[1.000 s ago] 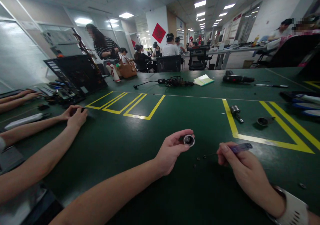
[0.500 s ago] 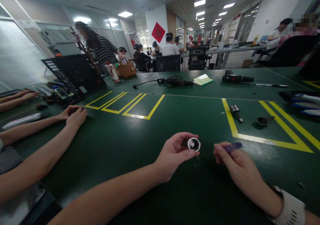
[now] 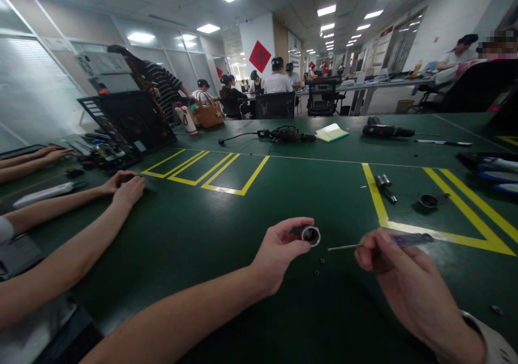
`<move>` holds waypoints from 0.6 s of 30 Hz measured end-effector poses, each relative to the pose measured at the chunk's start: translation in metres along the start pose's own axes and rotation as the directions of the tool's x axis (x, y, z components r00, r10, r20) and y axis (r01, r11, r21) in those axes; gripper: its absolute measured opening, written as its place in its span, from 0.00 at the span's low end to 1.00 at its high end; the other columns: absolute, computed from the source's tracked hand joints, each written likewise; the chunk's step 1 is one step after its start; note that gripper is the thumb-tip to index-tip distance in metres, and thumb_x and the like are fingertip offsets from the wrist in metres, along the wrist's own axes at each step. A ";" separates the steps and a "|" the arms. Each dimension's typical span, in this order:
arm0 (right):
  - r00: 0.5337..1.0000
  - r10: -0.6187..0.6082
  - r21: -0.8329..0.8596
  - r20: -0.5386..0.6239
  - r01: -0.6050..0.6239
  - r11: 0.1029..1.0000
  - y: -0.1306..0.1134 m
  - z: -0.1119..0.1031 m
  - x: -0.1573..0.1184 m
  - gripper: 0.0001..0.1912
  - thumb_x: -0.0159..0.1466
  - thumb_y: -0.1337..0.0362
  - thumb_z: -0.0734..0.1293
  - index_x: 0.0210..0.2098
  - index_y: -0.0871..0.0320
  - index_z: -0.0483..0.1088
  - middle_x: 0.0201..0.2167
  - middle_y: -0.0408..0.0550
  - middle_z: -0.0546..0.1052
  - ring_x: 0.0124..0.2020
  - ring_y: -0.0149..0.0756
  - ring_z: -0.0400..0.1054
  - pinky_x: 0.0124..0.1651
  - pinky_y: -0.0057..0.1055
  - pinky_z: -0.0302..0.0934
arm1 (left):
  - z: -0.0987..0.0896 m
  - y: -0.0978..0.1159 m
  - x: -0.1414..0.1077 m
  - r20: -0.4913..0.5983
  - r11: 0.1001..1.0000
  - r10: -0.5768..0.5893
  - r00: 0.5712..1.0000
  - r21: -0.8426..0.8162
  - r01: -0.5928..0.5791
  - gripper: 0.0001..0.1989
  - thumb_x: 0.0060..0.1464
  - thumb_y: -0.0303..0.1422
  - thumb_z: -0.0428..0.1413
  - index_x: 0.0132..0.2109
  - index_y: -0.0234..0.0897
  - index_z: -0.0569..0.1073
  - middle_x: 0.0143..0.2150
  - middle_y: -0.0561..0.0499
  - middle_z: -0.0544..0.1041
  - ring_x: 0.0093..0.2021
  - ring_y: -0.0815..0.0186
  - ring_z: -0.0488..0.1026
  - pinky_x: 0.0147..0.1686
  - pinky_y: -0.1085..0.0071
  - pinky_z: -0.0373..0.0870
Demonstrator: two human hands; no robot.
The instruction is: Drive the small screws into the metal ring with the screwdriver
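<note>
Between thumb and fingers, my left hand (image 3: 279, 253) grips a short round metal housing (image 3: 311, 236), its open end facing me. My right hand (image 3: 400, 272) is closed on a screwdriver (image 3: 410, 239) with a purplish handle. The thin shaft points left, its tip a short way right of the housing and apart from it. Small dark ring-like parts (image 3: 317, 273) lie on the green tabletop (image 3: 226, 245) below the housing. Beyond my right hand, a stepped metal part (image 3: 385, 187) and a dark cup-shaped part (image 3: 429, 200) rest within yellow tape.
A power drill (image 3: 388, 129), a pen (image 3: 443, 142), a notepad (image 3: 332, 132) and a dark corded tool (image 3: 285, 134) lie along the back. On the left, a co-worker's hands (image 3: 125, 186) hold something dark. Another small part (image 3: 496, 310) lies at far right.
My right hand has moved right and turned, and the screwdriver's shaft now shows, pointing left. My left hand keeps the housing, which is tilted slightly differently. The view has shifted a little.
</note>
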State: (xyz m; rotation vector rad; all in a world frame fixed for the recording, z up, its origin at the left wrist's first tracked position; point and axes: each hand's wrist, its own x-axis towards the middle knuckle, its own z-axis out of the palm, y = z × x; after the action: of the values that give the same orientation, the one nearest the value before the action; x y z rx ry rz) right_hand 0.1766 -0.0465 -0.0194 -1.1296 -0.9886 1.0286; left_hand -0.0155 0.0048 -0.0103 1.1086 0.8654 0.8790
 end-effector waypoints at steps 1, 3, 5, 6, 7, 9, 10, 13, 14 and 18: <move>0.997 -0.072 -0.019 0.041 0.073 0.997 -0.001 0.000 -0.004 0.14 0.61 0.52 0.64 0.26 0.53 0.71 0.23 0.44 0.72 0.24 0.35 0.66 0.27 0.30 0.64 | 0.000 0.000 0.000 -0.001 1.000 0.003 1.000 -0.010 -0.003 0.20 0.45 0.20 0.57 0.47 0.39 0.75 0.46 0.47 0.77 0.49 0.61 0.72 0.52 0.59 0.66; 0.965 -0.203 -0.142 0.163 0.227 0.964 -0.003 0.000 -0.013 0.11 0.64 0.56 0.63 0.30 0.51 0.74 0.27 0.45 0.75 0.30 0.37 0.70 0.32 0.30 0.66 | 0.001 -0.001 -0.001 0.002 0.999 0.014 1.000 -0.035 -0.014 0.20 0.45 0.20 0.57 0.46 0.38 0.75 0.45 0.47 0.78 0.48 0.62 0.73 0.52 0.60 0.66; 0.919 -0.266 -0.267 0.291 0.345 0.900 -0.003 0.000 -0.019 0.09 0.65 0.60 0.62 0.35 0.49 0.74 0.31 0.44 0.77 0.34 0.37 0.72 0.36 0.29 0.66 | 0.003 -0.001 -0.002 0.005 0.998 0.025 1.000 -0.057 -0.025 0.20 0.44 0.21 0.57 0.46 0.38 0.75 0.45 0.47 0.78 0.48 0.62 0.73 0.51 0.61 0.66; 0.899 -0.281 -0.304 0.336 0.386 0.871 -0.003 0.000 -0.021 0.08 0.65 0.62 0.61 0.37 0.48 0.73 0.33 0.44 0.77 0.36 0.37 0.72 0.37 0.29 0.67 | 0.004 -0.001 -0.003 0.004 0.997 0.028 1.000 -0.065 -0.028 0.19 0.44 0.21 0.58 0.46 0.37 0.76 0.44 0.47 0.78 0.48 0.62 0.73 0.51 0.61 0.67; 0.882 -0.293 -0.331 0.370 0.420 0.845 -0.003 0.001 -0.023 0.09 0.65 0.64 0.61 0.39 0.47 0.73 0.34 0.44 0.77 0.37 0.37 0.72 0.37 0.29 0.67 | 0.004 -0.001 -0.003 0.002 0.997 0.029 1.000 -0.070 -0.029 0.19 0.43 0.21 0.58 0.45 0.37 0.76 0.44 0.47 0.79 0.47 0.62 0.73 0.51 0.61 0.67; 0.852 -0.316 -0.361 0.418 0.475 0.802 -0.002 0.002 -0.024 0.10 0.65 0.65 0.62 0.42 0.47 0.71 0.37 0.45 0.77 0.38 0.37 0.72 0.39 0.30 0.68 | 0.006 -0.001 -0.004 -0.006 0.997 0.026 1.000 -0.074 -0.027 0.19 0.42 0.21 0.58 0.45 0.36 0.76 0.43 0.46 0.79 0.47 0.61 0.74 0.51 0.61 0.67; 0.837 -0.327 -0.371 0.438 0.499 0.783 -0.001 0.002 -0.025 0.10 0.64 0.66 0.62 0.43 0.47 0.71 0.38 0.45 0.76 0.39 0.38 0.72 0.40 0.31 0.68 | 0.006 -0.002 -0.004 -0.008 0.997 0.023 1.000 -0.075 -0.024 0.19 0.42 0.21 0.58 0.45 0.35 0.76 0.43 0.46 0.79 0.46 0.61 0.74 0.51 0.61 0.66; 0.799 -0.332 -0.388 0.502 0.551 0.739 0.001 0.002 -0.025 0.12 0.64 0.67 0.63 0.45 0.47 0.69 0.40 0.47 0.76 0.42 0.40 0.72 0.43 0.33 0.69 | 0.007 -0.003 -0.004 -0.013 0.995 0.028 1.000 -0.094 -0.030 0.18 0.42 0.20 0.57 0.44 0.34 0.76 0.42 0.46 0.79 0.47 0.60 0.74 0.52 0.60 0.66; 0.790 -0.333 -0.393 0.515 0.563 0.727 0.001 0.002 -0.025 0.12 0.64 0.67 0.64 0.46 0.47 0.69 0.40 0.47 0.76 0.42 0.40 0.72 0.43 0.33 0.69 | 0.008 -0.003 -0.003 -0.017 0.994 0.034 0.999 -0.101 -0.035 0.18 0.42 0.20 0.57 0.43 0.34 0.76 0.42 0.47 0.79 0.47 0.60 0.74 0.52 0.60 0.67; 0.763 -0.371 -0.383 0.530 0.606 0.698 0.001 0.003 -0.026 0.13 0.64 0.68 0.63 0.46 0.46 0.68 0.38 0.45 0.77 0.41 0.38 0.72 0.44 0.32 0.69 | 0.010 -0.005 -0.003 -0.027 0.993 0.048 0.998 -0.103 -0.050 0.16 0.42 0.19 0.56 0.40 0.35 0.77 0.42 0.47 0.78 0.47 0.59 0.74 0.51 0.59 0.68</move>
State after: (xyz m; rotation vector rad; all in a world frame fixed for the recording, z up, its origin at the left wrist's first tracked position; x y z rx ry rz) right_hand 0.1676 -0.0711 -0.0226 -0.9883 -1.9114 0.5385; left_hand -0.0072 -0.0025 -0.0122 1.0339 0.8069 0.9696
